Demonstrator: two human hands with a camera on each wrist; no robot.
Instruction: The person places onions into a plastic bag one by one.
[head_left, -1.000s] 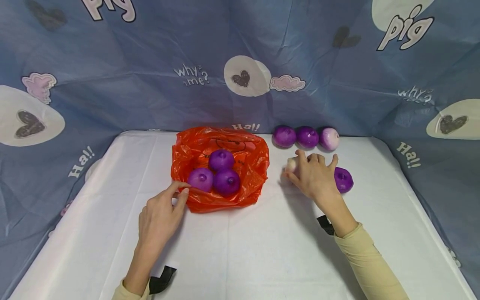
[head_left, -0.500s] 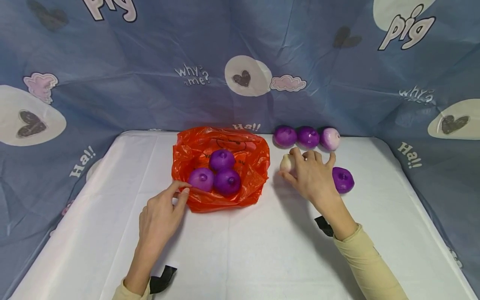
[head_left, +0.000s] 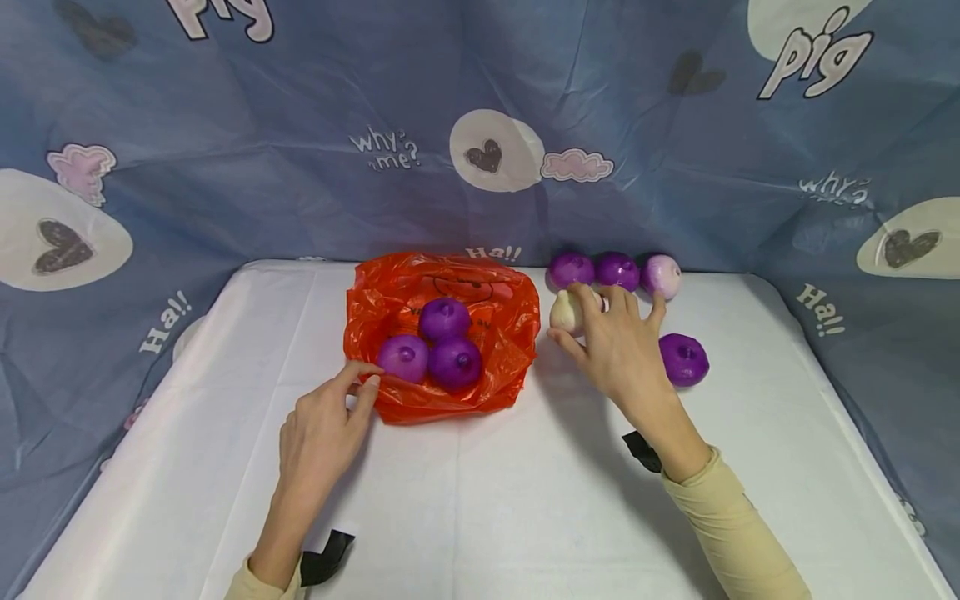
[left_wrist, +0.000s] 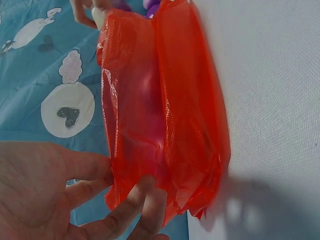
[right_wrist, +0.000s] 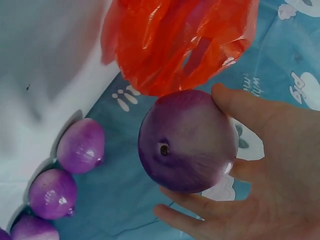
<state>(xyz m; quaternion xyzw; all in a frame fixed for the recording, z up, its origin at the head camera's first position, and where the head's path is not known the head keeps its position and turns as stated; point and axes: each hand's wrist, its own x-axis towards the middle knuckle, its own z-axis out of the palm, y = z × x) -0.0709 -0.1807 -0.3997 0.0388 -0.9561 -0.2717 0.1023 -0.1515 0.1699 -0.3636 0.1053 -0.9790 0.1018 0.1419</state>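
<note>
In the head view, an open red plastic bag (head_left: 420, 410) sits left of centre with three purple onions (head_left: 445, 318) inside. My left hand (head_left: 322, 425) pinches the bag's near-left edge between thumb and fingers; the left wrist view has the film (left_wrist: 190, 125) spread ahead of them. My right hand (head_left: 622, 354) grips another onion (head_left: 566, 313), pale at one end, raised over the table to the right of the bag. From the right wrist, this onion (right_wrist: 187, 142) looks purple with a small brown root spot, held by thumb and fingers, overlapping the bag.
Behind the right hand, a row of three onions (head_left: 617, 273) lines the table's back edge, the rightmost paler. One more purple onion (head_left: 684, 360) lies right of the right wrist. White cloth (head_left: 480, 517) covers the table; a blue printed curtain (head_left: 300, 200) rises behind and beside it.
My right hand has lifted the onion and moved it left and slightly away, closer to the bag. The left hand stays on the bag's edge.
</note>
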